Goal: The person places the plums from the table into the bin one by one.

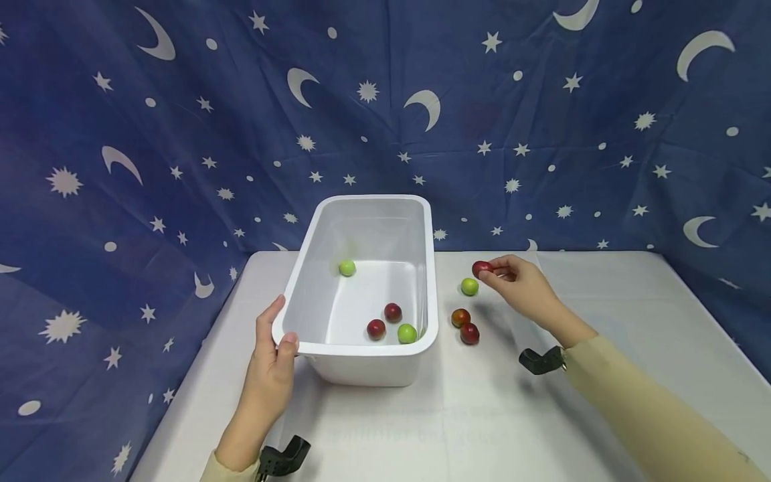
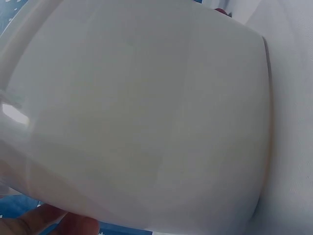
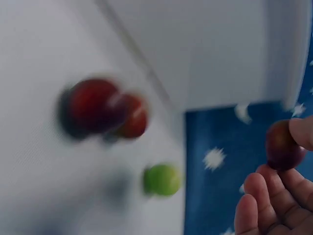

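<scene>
My right hand [image 1: 525, 289] pinches a dark red plum [image 1: 481, 269] between thumb and fingertips, raised above the table to the right of a white plastic bin [image 1: 367, 350]. In the right wrist view the held plum [image 3: 283, 146] shows with the other fingers spread below it. My left hand [image 1: 270, 371] grips the bin's rim at its near left corner. Inside the bin lie two red plums [image 1: 393, 312] and two green plums, one at the near right [image 1: 407, 333] and one farther back [image 1: 347, 268].
Right of the bin, a green plum [image 1: 470, 286] and two red plums, a mottled one [image 1: 460, 318] and a darker one [image 1: 470, 333], lie on the white-covered table [image 1: 512, 428]. A blue curtain [image 1: 373, 161] with moons and stars hangs behind and at the left.
</scene>
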`<action>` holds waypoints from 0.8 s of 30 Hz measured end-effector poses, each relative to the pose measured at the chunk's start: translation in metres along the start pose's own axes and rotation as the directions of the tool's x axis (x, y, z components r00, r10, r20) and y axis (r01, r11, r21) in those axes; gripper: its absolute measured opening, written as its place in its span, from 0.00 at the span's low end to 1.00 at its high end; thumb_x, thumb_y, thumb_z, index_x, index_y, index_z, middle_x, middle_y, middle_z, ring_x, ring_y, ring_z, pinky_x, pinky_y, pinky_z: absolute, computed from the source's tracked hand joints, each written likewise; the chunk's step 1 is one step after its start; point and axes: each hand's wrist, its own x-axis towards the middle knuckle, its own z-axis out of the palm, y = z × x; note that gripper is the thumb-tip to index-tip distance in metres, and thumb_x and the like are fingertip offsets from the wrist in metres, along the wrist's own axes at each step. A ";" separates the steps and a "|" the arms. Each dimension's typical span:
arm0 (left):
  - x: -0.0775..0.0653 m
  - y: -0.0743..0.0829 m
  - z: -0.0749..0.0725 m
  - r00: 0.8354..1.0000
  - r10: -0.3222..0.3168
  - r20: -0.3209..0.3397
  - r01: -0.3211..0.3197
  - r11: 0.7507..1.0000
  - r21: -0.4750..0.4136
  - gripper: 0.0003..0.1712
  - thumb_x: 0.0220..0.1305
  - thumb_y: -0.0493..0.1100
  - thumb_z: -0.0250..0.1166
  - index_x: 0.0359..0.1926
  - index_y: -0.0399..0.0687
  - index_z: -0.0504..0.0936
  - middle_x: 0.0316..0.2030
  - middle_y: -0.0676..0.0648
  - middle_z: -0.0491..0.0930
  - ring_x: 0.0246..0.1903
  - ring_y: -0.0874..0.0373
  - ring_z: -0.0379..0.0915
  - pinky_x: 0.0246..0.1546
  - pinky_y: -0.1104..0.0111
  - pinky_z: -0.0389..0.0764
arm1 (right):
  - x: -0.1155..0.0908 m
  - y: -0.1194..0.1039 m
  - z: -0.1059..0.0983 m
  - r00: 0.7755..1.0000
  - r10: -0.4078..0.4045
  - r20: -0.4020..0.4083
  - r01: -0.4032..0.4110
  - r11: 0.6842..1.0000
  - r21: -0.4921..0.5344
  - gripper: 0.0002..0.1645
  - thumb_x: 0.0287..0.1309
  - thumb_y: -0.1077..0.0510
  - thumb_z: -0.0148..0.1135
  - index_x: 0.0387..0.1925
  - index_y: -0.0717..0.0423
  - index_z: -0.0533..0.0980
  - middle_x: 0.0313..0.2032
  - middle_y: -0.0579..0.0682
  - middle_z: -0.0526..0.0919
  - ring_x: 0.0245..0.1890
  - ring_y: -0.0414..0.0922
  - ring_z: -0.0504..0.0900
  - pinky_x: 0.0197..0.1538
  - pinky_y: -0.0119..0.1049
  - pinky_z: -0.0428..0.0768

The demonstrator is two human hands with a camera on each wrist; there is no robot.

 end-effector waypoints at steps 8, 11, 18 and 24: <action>0.000 0.001 0.000 1.000 0.003 0.002 -0.003 1.000 -0.007 0.33 0.72 0.42 0.48 0.74 0.60 0.51 0.67 0.40 0.61 0.61 0.42 0.63 0.56 0.44 0.65 | 0.005 -0.056 0.008 0.999 -0.051 0.004 0.050 0.992 0.116 0.35 0.57 0.32 0.61 0.53 0.55 0.73 0.44 0.52 0.79 0.43 0.49 0.76 0.42 0.39 0.79; 0.000 0.001 0.000 1.000 0.008 0.006 -0.008 1.000 -0.007 0.33 0.72 0.42 0.48 0.74 0.60 0.51 0.68 0.40 0.61 0.61 0.42 0.62 0.56 0.44 0.65 | 0.006 -0.073 0.012 0.996 -0.083 0.011 0.081 0.988 0.133 0.34 0.56 0.33 0.62 0.53 0.53 0.73 0.43 0.50 0.80 0.43 0.48 0.76 0.43 0.40 0.79; 0.000 0.001 0.000 1.000 0.015 0.006 -0.015 1.000 -0.011 0.32 0.73 0.43 0.49 0.75 0.61 0.51 0.68 0.40 0.61 0.61 0.42 0.63 0.56 0.44 0.66 | 0.009 -0.104 0.021 0.991 -0.133 0.001 0.131 0.976 0.174 0.29 0.57 0.37 0.64 0.51 0.53 0.75 0.42 0.49 0.80 0.42 0.46 0.76 0.43 0.39 0.78; 0.000 0.001 -0.001 1.000 0.004 0.009 -0.004 1.000 -0.011 0.33 0.72 0.43 0.49 0.74 0.61 0.51 0.67 0.38 0.61 0.60 0.41 0.63 0.55 0.42 0.66 | 0.012 -0.122 0.025 0.982 -0.190 0.018 0.183 0.964 0.195 0.27 0.57 0.40 0.66 0.51 0.52 0.76 0.42 0.48 0.80 0.41 0.46 0.77 0.43 0.39 0.79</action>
